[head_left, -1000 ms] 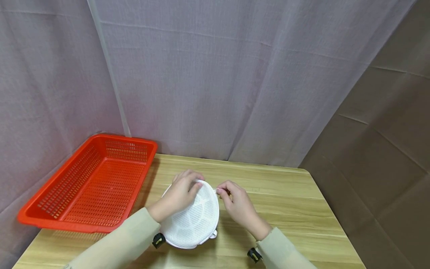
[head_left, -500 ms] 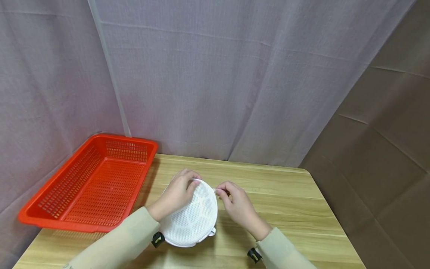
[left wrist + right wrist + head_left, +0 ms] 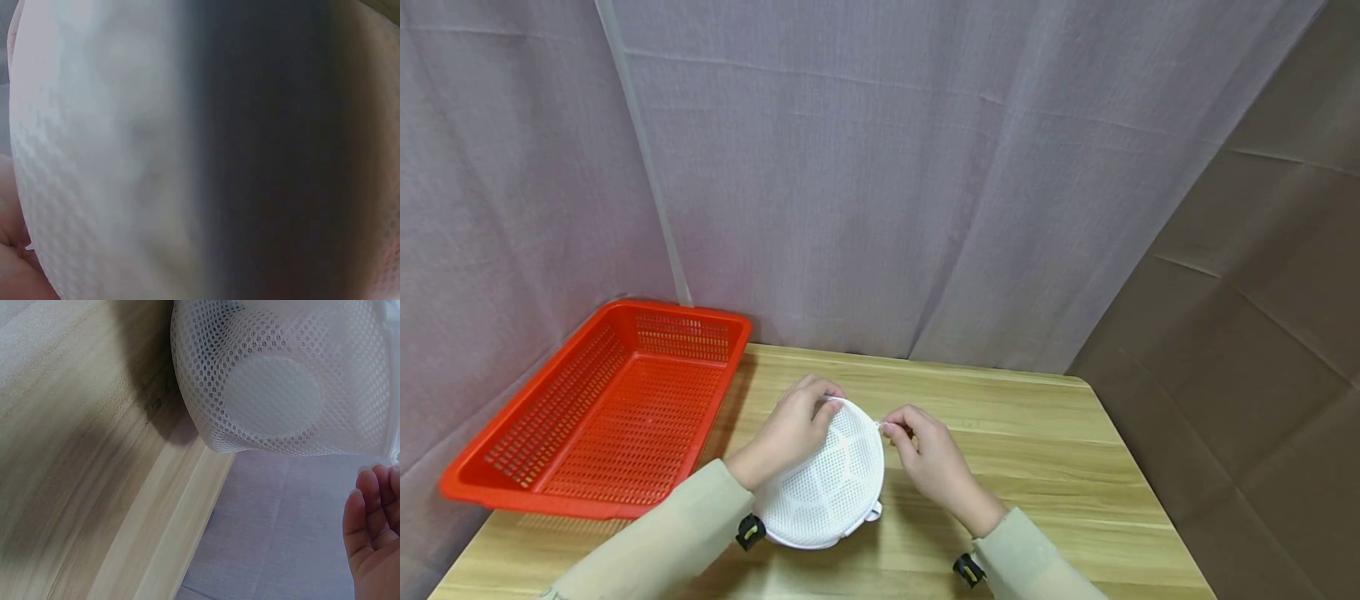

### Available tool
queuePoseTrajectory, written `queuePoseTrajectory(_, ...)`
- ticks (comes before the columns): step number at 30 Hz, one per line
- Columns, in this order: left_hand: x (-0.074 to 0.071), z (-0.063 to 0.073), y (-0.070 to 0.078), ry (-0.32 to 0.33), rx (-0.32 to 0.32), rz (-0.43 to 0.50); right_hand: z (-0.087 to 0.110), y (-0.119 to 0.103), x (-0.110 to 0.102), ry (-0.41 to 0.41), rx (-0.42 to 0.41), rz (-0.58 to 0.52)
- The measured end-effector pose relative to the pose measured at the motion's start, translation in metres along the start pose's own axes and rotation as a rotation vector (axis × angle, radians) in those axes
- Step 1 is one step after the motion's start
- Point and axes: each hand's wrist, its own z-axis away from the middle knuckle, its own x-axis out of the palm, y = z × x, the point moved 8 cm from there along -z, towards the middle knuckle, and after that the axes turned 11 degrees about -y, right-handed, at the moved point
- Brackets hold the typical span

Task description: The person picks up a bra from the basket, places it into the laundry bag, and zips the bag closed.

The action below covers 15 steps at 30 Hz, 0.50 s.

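Observation:
A round white mesh laundry bag (image 3: 827, 475) is tilted above the table in the head view. My left hand (image 3: 793, 429) grips its upper left rim, thumb on the mesh face and fingers over the edge. At the bag's right rim, my right hand (image 3: 936, 462) pinches a small white tab (image 3: 879, 426). The right wrist view catches the mesh bag (image 3: 275, 394) from the side, a pale round patch showing in it, near my right hand (image 3: 378, 525). Blurred white mesh (image 3: 56, 187) and a dark band fill most of the left wrist view.
A red slotted plastic basket (image 3: 730, 383) stands on the left of the wooden table (image 3: 1037, 467). Behind the table hangs a grey curtain (image 3: 850, 183). A brown panel (image 3: 1247, 375) borders the right side.
My left hand and the mesh laundry bag have shifted slightly left and away from me. The right hand stays almost still, keeping its pinch at the rim.

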Motion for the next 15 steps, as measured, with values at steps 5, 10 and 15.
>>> queuePoseTrajectory(5,-0.002,-0.001,-0.004,0.011,0.001,0.034,0.001,0.0,0.0,0.0,-0.003,0.01)
queuePoseTrajectory(10,-0.006,-0.001,-0.011,0.033,-0.028,0.072,0.003,0.0,-0.001,0.005,-0.012,0.03)
queuePoseTrajectory(15,-0.007,-0.001,-0.012,0.034,-0.035,0.084,0.003,0.0,-0.001,0.009,-0.023,0.029)
